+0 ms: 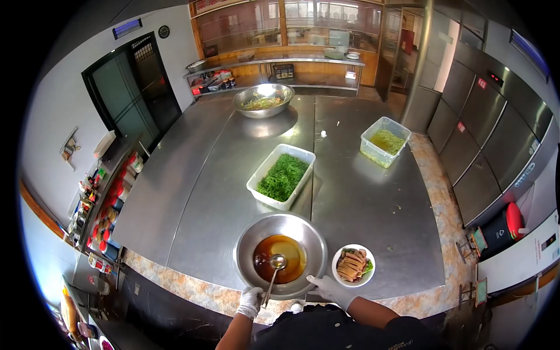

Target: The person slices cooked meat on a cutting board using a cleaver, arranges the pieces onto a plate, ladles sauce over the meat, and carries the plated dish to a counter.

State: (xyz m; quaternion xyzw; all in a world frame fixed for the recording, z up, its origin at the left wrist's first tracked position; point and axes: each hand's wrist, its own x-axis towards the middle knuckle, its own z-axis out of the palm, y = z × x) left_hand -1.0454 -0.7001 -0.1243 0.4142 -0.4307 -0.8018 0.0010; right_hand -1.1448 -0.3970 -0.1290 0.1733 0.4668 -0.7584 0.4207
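A large steel mixing bowl stands at the near edge of the steel table, with brown, oily liquid in it. A ladle lies in the liquid, its handle leaning over the near rim. My left hand, in a whitish glove, grips the rim at the near left, close beside the ladle's handle. On the near right, my gloved right hand holds the rim with its thumb along the edge; its other fingers are partly hidden. Just right of that hand sits a white bowl of sliced brown meat with some green leaves.
A white tub of chopped greens stands beyond the mixing bowl. Farther back are a steel basin with shredded food and, at right, a clear tub of yellow-green shreds. Shelves with jars line the left side.
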